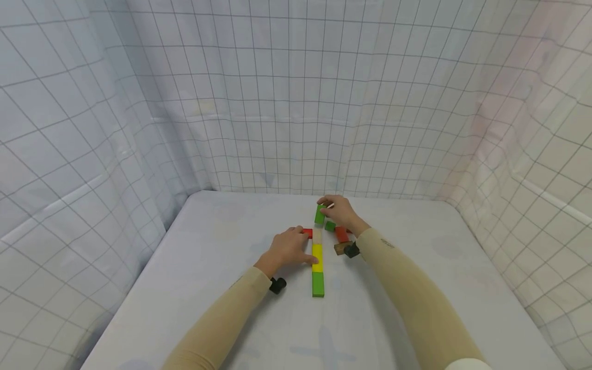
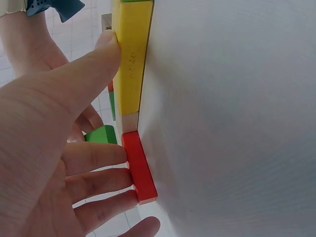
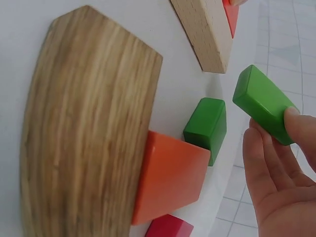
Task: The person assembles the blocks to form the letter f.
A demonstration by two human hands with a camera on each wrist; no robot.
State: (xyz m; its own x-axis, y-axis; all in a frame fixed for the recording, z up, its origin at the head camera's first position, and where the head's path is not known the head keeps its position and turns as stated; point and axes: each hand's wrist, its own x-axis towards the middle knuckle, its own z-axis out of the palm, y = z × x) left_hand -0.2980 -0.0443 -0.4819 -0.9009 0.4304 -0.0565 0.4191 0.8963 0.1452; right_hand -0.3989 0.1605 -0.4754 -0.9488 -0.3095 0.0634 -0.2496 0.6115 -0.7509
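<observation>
A row of wooden blocks runs away from the viewer: a green block (image 1: pixel 318 285) nearest, a yellow block (image 1: pixel 317 257) and a plain wood block (image 1: pixel 316 236), with a red block (image 2: pixel 140 170) crosswise at its far left. My left hand (image 1: pixel 289 245) lies along the row's left side. Its thumb touches the yellow block while its nearly straight fingertips touch the red one. Beyond the far end, my right hand (image 1: pixel 339 209) pinches a bright green block (image 3: pixel 264 103) between thumb and fingers, just above the table and apart from the plain block.
Right of the row lie a small dark green block (image 3: pixel 206 123), an orange-red block (image 3: pixel 173 177), a brown striped wood block (image 3: pixel 89 128) and a red block (image 3: pixel 169 227). White gridded curtains (image 1: pixel 296 103) enclose the white table (image 1: pixel 222 221) at the back and sides.
</observation>
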